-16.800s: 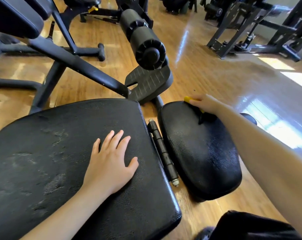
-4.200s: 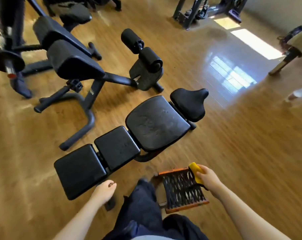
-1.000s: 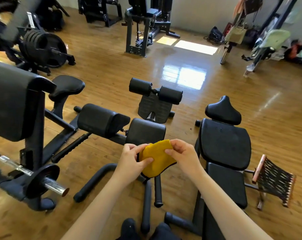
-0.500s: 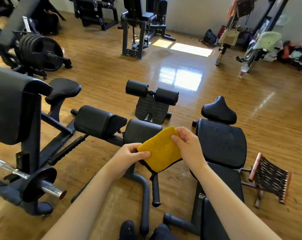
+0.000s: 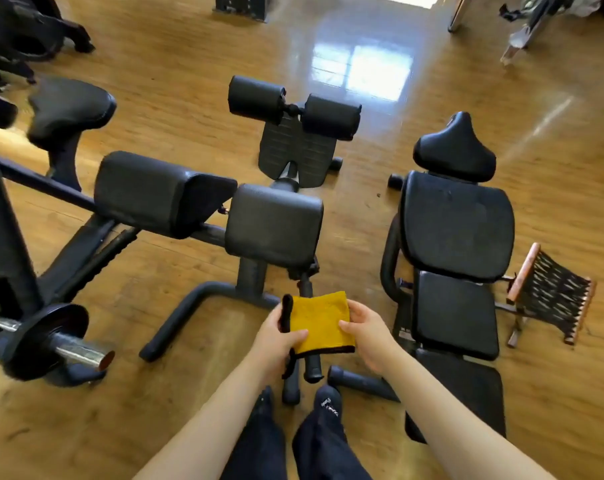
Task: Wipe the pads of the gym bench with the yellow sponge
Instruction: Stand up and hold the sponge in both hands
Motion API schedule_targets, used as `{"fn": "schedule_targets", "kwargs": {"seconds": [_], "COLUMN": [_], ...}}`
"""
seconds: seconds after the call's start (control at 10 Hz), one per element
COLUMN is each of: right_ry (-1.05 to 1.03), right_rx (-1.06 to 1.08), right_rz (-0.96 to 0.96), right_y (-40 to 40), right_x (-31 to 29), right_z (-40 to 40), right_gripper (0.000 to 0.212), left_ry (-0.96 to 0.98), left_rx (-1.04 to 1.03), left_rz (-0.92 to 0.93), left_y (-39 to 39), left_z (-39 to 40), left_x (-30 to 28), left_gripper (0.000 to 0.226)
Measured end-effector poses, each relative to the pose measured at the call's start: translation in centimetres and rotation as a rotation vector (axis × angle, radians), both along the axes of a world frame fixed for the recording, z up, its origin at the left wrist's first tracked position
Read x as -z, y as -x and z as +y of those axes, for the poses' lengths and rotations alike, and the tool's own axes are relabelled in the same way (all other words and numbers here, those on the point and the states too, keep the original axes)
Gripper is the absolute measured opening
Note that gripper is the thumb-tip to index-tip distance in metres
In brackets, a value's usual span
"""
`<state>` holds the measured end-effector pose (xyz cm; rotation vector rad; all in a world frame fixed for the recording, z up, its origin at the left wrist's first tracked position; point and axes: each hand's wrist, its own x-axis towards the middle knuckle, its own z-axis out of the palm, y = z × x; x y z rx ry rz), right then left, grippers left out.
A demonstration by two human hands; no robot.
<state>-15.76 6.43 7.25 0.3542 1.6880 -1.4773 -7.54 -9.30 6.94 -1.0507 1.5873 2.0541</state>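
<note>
No pad is being wiped at this moment; whether any has been cleaned cannot be told, since none shows a clear wiped or wet mark. I judge the person is between pads, readying the cloth for the next one.

At nine o'clock a barbell end with a weight plate (image 5: 46,341) lies low over the wooden floor (image 5: 189,81). At ten o'clock sits a long black pad (image 5: 148,192), and just right of it, at twelve, a squarer pad (image 5: 272,223) on its post, with two foam rollers (image 5: 293,109) beyond.

Below that pad, near centre, the yellow sponge (image 5: 319,320) is held off every surface, flat and facing up. The left hand (image 5: 276,336) pinches its dark-edged left side with thumb on top; the right hand (image 5: 368,332) pinches the right edge.

At two to four o'clock lies the gym bench (image 5: 456,230), its pads in a line, touched by nothing.

At three o'clock a netted rack (image 5: 549,292) with orange rails stands beside the bench; nothing shows in it.
</note>
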Motion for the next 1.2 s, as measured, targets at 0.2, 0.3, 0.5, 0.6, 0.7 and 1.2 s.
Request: {"fn": "schedule_targets", "kwargs": {"seconds": [0.2,0.3,0.5,0.6,0.7,1.2], "right_ry": [-0.207,-0.259,-0.317,-0.344,-0.361,-0.379], "right_rx": [-0.058,-0.089,0.008,-0.028,-0.054,-0.151], "right_rz": [0.136,0.178,0.197,0.138,0.125,0.051], "right_y": [-1.9,-2.5,-2.4,-2.4,-2.2,-2.6], "right_x": [8.0,10.1,12.2,12.8,13.2,12.2], "right_z": [-1.1,-1.4,-1.1,-0.8,-0.5,2.0], "right_gripper": [0.037,0.033,0.026,0.025,0.023,0.028], "left_ry": [0.249,0.328,0.339,0.341,0.281,0.243], "left_rx": [-0.102,-0.098,-0.102,-0.084,-0.098,0.134], "left_rz": [-0.214,-0.210,-0.218,-0.264,-0.290,-0.311], "left_y": [-1.2,-1.8,-1.1,-0.6,-0.4,-1.5], "left_z": [1.4,1.5,2.0,2.0,1.8,0.6], "left_x": [7.5,9.7,11.4,12.1,12.8,11.5], "left_gripper": [0.043,0.035,0.015,0.015,0.017,0.028]}}
